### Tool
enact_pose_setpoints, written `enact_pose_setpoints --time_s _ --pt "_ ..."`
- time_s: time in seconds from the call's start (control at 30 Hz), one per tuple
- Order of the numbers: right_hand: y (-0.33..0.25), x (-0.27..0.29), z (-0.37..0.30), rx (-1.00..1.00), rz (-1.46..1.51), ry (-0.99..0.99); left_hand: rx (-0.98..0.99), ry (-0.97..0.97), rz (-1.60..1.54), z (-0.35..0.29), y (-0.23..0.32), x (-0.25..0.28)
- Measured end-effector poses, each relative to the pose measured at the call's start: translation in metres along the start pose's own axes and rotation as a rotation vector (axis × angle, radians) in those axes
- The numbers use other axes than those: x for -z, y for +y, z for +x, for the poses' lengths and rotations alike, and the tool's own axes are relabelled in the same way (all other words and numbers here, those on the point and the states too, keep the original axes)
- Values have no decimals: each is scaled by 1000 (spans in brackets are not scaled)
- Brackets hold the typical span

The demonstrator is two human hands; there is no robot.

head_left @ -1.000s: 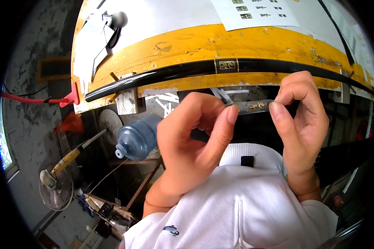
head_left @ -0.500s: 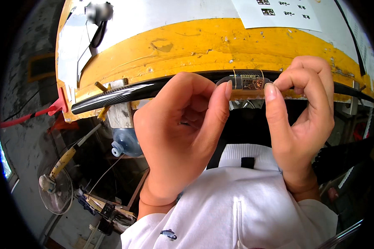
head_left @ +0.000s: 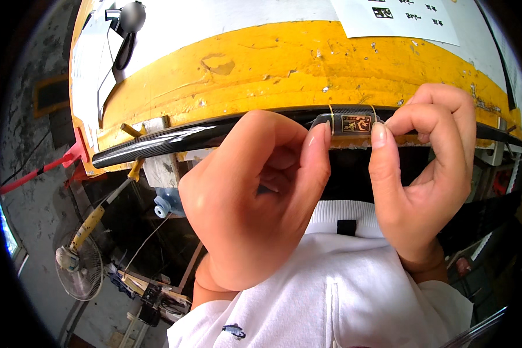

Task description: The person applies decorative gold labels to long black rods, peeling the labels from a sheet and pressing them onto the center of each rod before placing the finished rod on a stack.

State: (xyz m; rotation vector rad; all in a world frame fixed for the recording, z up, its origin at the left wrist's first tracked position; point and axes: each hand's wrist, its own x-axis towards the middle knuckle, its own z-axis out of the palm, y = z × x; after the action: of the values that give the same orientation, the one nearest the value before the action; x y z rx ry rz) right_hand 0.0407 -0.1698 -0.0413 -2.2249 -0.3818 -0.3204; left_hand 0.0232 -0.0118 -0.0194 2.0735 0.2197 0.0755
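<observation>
A long, tapered black pole [head_left: 182,135] with a carbon-weave pattern lies along the near edge of the table. Two thin gold bands circle its middle. Between those bands is a small decal [head_left: 356,124] with gold and reddish print, on what looks like a clear strip stretched in front of the pole. My left hand [head_left: 255,197] pinches the strip's left end between thumb and forefinger. Its right end is pinched by my right hand [head_left: 426,168] in the same way. Whether the strip touches the pole all along I cannot tell.
The table [head_left: 261,61] has a worn yellow border. A printed white sheet [head_left: 403,23] lies at the far right, a black-handled round object [head_left: 131,26] at far left. Wooden supports [head_left: 159,165] hold the pole at left. Below are a blue bottle [head_left: 168,203] and a fan [head_left: 79,267].
The strip with the decal has come up in line with the pole's banded section, covering the print seen behind it before. Both hands still pinch its ends. The whole view has shifted slightly.
</observation>
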Motion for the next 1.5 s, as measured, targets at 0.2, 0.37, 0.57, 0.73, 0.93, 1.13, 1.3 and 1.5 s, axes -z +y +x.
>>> enact_pose_setpoints --time_s 0.2,0.37,0.57,0.73,0.93,1.13,1.3,1.5 --pt "1 2 0 6 -29 -28 -5 13 15 -1 -1 -1" --pt "0 3 1 -16 -42 -47 -1 11 8 0 0 -2" --pt "1 3 1 4 -41 -47 -1 15 -3 -1 -1 -2" --pt "1 3 0 -5 -34 -45 -9 15 -12 -1 -1 -3" --pt "0 4 2 -32 -29 -46 -9 15 -16 -1 -2 -3" --pt "-3 3 3 -49 -57 -44 -9 19 -13 -2 -3 -3" --pt "1 1 -7 143 -94 -6 -20 7 -1 -2 -2 -2" --pt "-8 -8 -38 178 -353 -277 -15 -12 -9 0 -3 -2"
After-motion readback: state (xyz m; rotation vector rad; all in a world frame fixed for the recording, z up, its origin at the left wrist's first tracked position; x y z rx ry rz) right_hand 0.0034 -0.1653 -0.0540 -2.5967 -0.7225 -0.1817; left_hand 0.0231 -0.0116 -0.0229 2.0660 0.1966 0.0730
